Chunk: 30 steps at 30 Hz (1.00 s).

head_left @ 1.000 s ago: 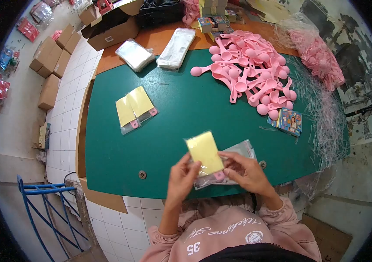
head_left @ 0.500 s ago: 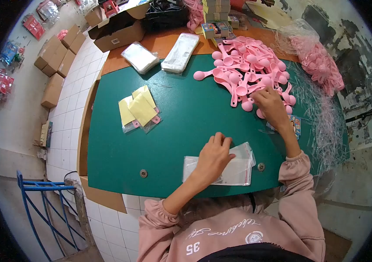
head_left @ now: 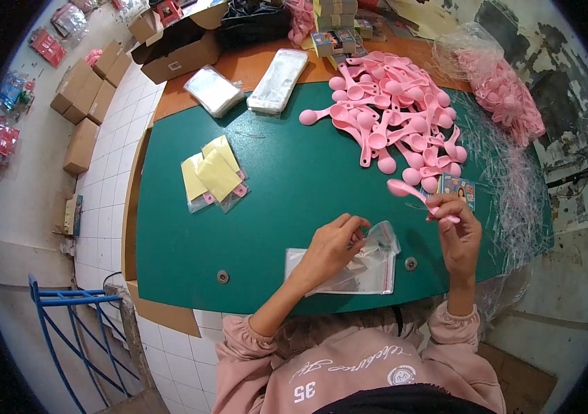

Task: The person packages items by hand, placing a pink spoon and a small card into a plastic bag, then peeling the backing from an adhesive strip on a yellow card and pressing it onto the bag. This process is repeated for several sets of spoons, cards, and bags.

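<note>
My right hand [head_left: 457,231] is closed around the handle of a pink measuring spoon [head_left: 404,190], raised over the table in front of the spoon pile. My left hand [head_left: 335,252] has its fingers curled together at the upper edge of a clear plastic bag [head_left: 381,241], whose mouth end stands up a little. More clear bags [head_left: 376,281] lie flat in a stack beneath that hand. Beyond my right hand spreads a large heap of pink spoons [head_left: 390,114]. A stack of small printed cards [head_left: 461,190] sits just behind my right hand, partly hidden.
Filled bags with yellow cards [head_left: 218,176] lie on the green table [head_left: 170,255] at left. Two bundles of clear bags [head_left: 278,81] rest at the back. Loose plastic wrap [head_left: 514,200] and a bag of pink spoons [head_left: 504,100] line the right side. An open cardboard box [head_left: 176,62] stands back left.
My right hand has lifted a pink spoon off the heap and drawn it back toward me. At my left hand, the mouth end of a bag now stands up more.
</note>
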Tool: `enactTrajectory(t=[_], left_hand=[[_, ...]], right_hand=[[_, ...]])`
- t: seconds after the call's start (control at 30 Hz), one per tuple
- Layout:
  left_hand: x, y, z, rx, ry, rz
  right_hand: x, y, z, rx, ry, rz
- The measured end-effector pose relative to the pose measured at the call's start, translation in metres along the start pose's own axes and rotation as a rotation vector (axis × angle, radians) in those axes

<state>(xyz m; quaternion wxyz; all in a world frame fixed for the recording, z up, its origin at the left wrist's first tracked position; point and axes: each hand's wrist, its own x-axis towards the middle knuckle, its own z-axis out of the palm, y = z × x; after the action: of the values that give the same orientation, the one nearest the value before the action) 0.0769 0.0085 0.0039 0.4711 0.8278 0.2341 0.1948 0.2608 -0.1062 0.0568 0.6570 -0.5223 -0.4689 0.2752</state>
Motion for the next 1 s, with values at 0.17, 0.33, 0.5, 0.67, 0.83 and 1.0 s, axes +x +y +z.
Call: enactTrajectory(t=[0.17,0.33,0.5,0.67,0.83,1.0], left_hand=[[-0.001,-0.001,-0.008,-0.002,0.026,0.01],[-0.003,-0.003,-0.012,-0.026,0.024,-0.049],[-0.006,0.0,-0.024,-0.288,-0.025,-0.16],[-0.01,-0.005,-0.028,-0.818,-0.041,-0.254],[-0.011,0.001,-0.028,-0.823,-0.037,-0.321],[-0.013,0.0,-0.029,-0.772,-0.104,-0.344]], right_hand=[[-0.011,-0.005,0.006,-0.28,0.056,-0.028],[-0.02,-0.003,0.011,-0.309,0.118,0.107],[-0.021,0.002,0.011,-0.73,0.076,0.054],[-0.018,-0.001,0.015,-0.756,0.048,0.048],[-0.012,-0.005,0.033,-0.17,0.33,0.067],[-0.01,-0.003,0.037,-0.15,0.209,0.028]])
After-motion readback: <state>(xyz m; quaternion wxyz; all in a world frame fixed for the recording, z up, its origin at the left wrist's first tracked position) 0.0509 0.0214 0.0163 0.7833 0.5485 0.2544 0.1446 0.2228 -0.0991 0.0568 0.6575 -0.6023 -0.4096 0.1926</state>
